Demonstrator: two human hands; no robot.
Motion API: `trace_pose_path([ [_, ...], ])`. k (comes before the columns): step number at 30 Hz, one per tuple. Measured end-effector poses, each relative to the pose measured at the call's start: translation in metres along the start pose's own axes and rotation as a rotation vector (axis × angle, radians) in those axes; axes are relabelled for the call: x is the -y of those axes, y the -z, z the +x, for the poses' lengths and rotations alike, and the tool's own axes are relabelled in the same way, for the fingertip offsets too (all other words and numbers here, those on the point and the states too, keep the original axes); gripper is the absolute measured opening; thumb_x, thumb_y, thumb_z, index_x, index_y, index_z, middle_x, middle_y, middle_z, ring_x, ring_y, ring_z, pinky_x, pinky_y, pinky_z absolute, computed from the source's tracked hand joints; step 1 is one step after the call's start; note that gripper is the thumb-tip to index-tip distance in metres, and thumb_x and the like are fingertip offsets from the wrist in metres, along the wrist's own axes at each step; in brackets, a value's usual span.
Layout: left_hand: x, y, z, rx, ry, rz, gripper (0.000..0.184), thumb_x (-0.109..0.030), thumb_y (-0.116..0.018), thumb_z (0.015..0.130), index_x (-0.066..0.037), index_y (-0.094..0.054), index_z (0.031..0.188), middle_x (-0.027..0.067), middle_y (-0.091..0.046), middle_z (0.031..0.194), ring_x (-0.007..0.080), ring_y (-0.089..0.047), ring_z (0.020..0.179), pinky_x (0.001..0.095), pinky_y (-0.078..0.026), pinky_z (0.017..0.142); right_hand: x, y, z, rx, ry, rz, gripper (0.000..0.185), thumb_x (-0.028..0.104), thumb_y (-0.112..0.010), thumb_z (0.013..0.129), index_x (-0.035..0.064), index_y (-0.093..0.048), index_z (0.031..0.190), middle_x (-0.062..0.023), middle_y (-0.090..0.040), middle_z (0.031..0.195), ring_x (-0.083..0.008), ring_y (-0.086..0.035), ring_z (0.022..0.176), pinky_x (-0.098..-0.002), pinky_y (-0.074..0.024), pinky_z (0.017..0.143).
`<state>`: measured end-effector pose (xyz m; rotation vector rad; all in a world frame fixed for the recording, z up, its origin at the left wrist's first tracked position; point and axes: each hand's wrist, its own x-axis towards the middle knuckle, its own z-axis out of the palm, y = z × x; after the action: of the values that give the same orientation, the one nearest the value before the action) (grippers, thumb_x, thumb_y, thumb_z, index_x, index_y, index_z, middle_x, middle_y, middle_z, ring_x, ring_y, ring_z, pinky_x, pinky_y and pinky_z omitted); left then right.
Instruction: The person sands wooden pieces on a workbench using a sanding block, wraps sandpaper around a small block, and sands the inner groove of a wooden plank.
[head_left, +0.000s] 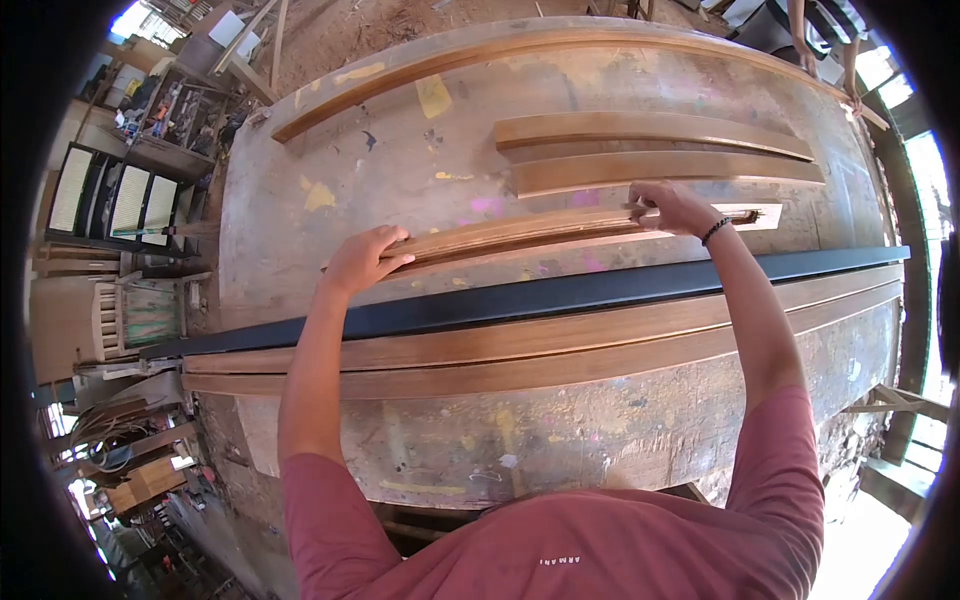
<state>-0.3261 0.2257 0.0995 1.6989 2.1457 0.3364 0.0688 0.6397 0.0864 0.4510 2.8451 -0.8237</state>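
Note:
A brown wooden piece with a groove along it [530,232] lies across the middle of the paint-stained table [440,440]. Near its left end, my left hand [368,258] is closed on it, thumb on the near side. My right hand [672,208], with a dark bracelet at the wrist, grips the same piece towards its right end. Beyond my right hand, a pale end with a slot [755,216] shows. Just nearer to me lies a long black bar [560,293], and beside it two long brown boards [520,340] run side by side.
Two shorter boards [650,130] lie past the grooved piece. A long strip [480,62] runs along the far edge. At the top right, another person's arms [850,70] reach to that strip's end. Shelves with clutter [180,115] and black-framed panels [125,200] stand at the left.

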Motion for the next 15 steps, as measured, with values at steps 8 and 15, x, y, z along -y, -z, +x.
trace_pose_path([
  [8,0.015,-0.039,-0.004,-0.125,-0.107,0.172,0.028,-0.033,-0.073,0.102,-0.01,-0.071,0.118,0.0073,-0.068,0.115,0.0305,-0.072,0.088,0.0442,-0.058,0.072,-0.032,-0.04,0.012,0.024,0.065,0.134,0.037,0.026,-0.083,0.091,0.0039,-0.058,0.106,-0.0194,-0.074,0.106,-0.0407,-0.071,0.1,-0.051,-0.0562,0.085],
  [15,0.027,-0.062,0.006,-0.177,-0.091,0.245,0.027,-0.034,-0.074,0.101,-0.012,-0.074,0.117,0.0064,-0.072,0.108,0.0304,-0.073,0.091,0.0438,-0.06,0.074,-0.027,-0.047,0.018,-0.04,0.087,-0.062,0.039,0.034,-0.085,0.09,0.005,-0.063,0.102,-0.0138,-0.07,0.101,-0.0364,-0.067,0.104,-0.0476,-0.0537,0.093],
])
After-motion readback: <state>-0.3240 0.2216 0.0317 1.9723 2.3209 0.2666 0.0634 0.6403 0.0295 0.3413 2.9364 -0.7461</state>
